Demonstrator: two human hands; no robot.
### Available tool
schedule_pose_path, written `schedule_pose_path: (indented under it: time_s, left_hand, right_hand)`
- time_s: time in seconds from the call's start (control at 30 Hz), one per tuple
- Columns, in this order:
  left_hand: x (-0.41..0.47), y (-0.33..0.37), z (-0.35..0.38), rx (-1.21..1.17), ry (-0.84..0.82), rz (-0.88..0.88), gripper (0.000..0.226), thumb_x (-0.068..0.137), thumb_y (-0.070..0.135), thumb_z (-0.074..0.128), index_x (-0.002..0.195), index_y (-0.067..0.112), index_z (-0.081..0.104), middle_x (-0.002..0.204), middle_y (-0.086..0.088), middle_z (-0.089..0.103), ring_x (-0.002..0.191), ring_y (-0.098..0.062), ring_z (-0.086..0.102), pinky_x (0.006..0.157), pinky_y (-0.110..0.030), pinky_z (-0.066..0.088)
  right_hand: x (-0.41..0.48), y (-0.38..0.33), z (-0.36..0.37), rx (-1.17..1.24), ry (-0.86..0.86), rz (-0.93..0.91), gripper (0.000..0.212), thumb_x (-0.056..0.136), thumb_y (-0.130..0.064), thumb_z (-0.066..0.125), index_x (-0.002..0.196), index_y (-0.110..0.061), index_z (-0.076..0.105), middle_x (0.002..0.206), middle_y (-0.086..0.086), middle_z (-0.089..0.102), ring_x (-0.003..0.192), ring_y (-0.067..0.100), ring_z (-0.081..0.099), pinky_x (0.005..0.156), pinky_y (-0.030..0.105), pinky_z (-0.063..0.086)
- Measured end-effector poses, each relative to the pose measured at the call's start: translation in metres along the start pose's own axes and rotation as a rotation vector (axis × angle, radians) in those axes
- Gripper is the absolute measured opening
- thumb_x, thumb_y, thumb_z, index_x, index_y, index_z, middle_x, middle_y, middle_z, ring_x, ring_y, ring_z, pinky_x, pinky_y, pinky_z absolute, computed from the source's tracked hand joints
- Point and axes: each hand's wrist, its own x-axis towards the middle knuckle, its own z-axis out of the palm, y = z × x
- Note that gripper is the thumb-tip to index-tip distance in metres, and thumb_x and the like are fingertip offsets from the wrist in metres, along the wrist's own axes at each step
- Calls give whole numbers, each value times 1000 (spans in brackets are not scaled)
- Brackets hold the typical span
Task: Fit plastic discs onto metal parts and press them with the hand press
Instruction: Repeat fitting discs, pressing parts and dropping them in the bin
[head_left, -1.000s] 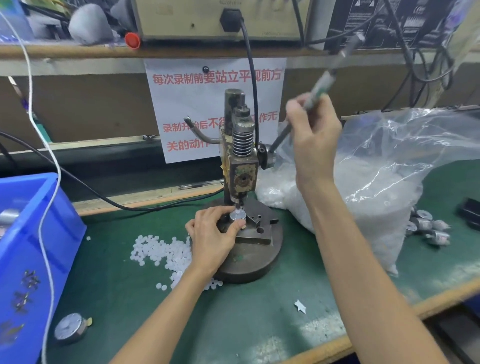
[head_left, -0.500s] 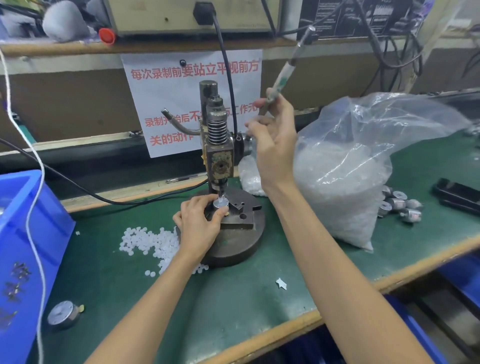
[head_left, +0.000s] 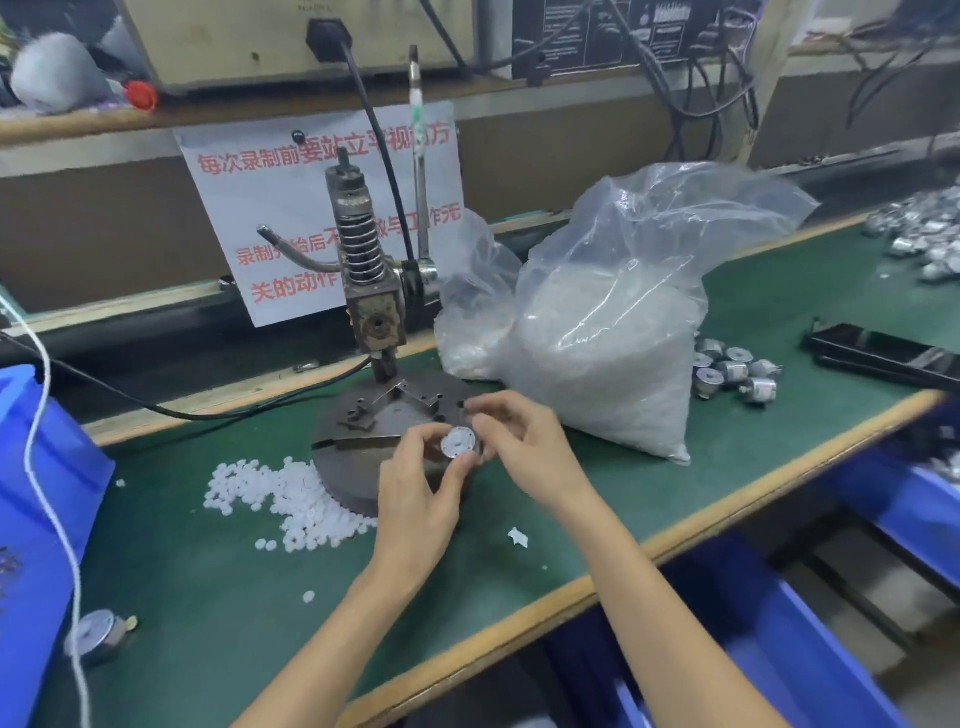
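Fingers (head_left: 415, 439) of the left hand (head_left: 415, 499) pinch a small round metal part (head_left: 458, 441), its pale flat face turned up. The right hand (head_left: 524, 441) grips its other side with curled fingers, though blur hides the detail. They hold it over the front of the hand press (head_left: 366, 291), a rusty, coil-sprung column on a heavy round iron base with its lever upright. A heap of little white discs (head_left: 280, 488) lies on the green-matted worktop (head_left: 208, 597) beside that base. To the right slumps a clear plastic bag (head_left: 602, 332) of more, with silvery parts (head_left: 732, 369) just beyond it.
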Motion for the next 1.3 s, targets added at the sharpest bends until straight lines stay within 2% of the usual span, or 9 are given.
schedule_pose_path:
  time_s: [0.2,0.4,0.47,0.63,0.73,0.83,0.93,1.2,1.3]
  left_hand:
    - [-46,49,48,-161,-239,36,38,77,1,70,92,31,53,68,12,58,62,2,55,59,-3,37]
    - [-95,73,121,-215,-585,47,31,80,-1,65,94,24,54,78,-3,59,65,-5,59,62,-13,42]
    - [-112,68,147,-175,-695,10,23,81,1,64,95,17,55,82,-1,60,72,-10,59,67,-21,46]
    - [-145,42,195,-38,-929,-127,18,86,2,57,99,16,58,90,6,60,72,-7,56,65,-8,40]
    - [-157,25,204,64,-1045,-229,15,91,10,51,103,18,56,93,11,58,83,-16,60,72,-17,43]
    - [-163,15,201,130,-1071,-217,13,91,9,47,90,19,54,81,7,59,73,-16,55,75,-30,46]
    - [-162,9,194,159,-1066,-204,15,92,6,40,80,15,45,76,-6,60,67,-26,50,70,-40,45]
    - [-148,16,184,157,-1071,-104,14,95,6,34,85,14,40,66,-2,49,59,-19,37,62,-42,40]
    - [-144,23,179,133,-1052,-79,13,95,6,35,86,13,41,67,-4,49,60,-20,39,63,-43,40]
  right_hand:
    - [-75,31,-57,138,-11,187,27,100,-16,42,98,-26,67,66,-10,63,49,11,53,43,21,40]
    - [-141,69,-121,238,262,290,27,99,-8,41,96,-15,67,70,8,58,45,11,47,41,21,37]
    - [-161,90,-136,243,299,394,25,99,-10,41,100,-10,66,70,11,57,47,12,48,42,22,36]
    - [-191,161,-159,215,378,722,20,97,-13,44,92,-9,63,80,7,61,63,18,54,54,26,40]
    - [-201,211,-160,106,379,880,15,93,-12,46,88,-7,59,80,6,59,60,15,54,50,20,43]
    - [-212,259,-155,-199,290,1015,12,93,-14,50,95,-8,60,90,14,61,80,26,59,74,32,47]
    - [-220,284,-150,-411,214,1078,26,90,-17,56,114,-8,61,115,16,64,111,30,57,87,32,41]
    - [-219,291,-153,-430,279,1052,34,89,-10,54,122,-7,58,120,16,60,114,27,55,91,30,41]
    - [-218,283,-157,-425,317,1015,30,90,-10,54,119,-7,60,114,15,62,108,27,56,83,25,40]
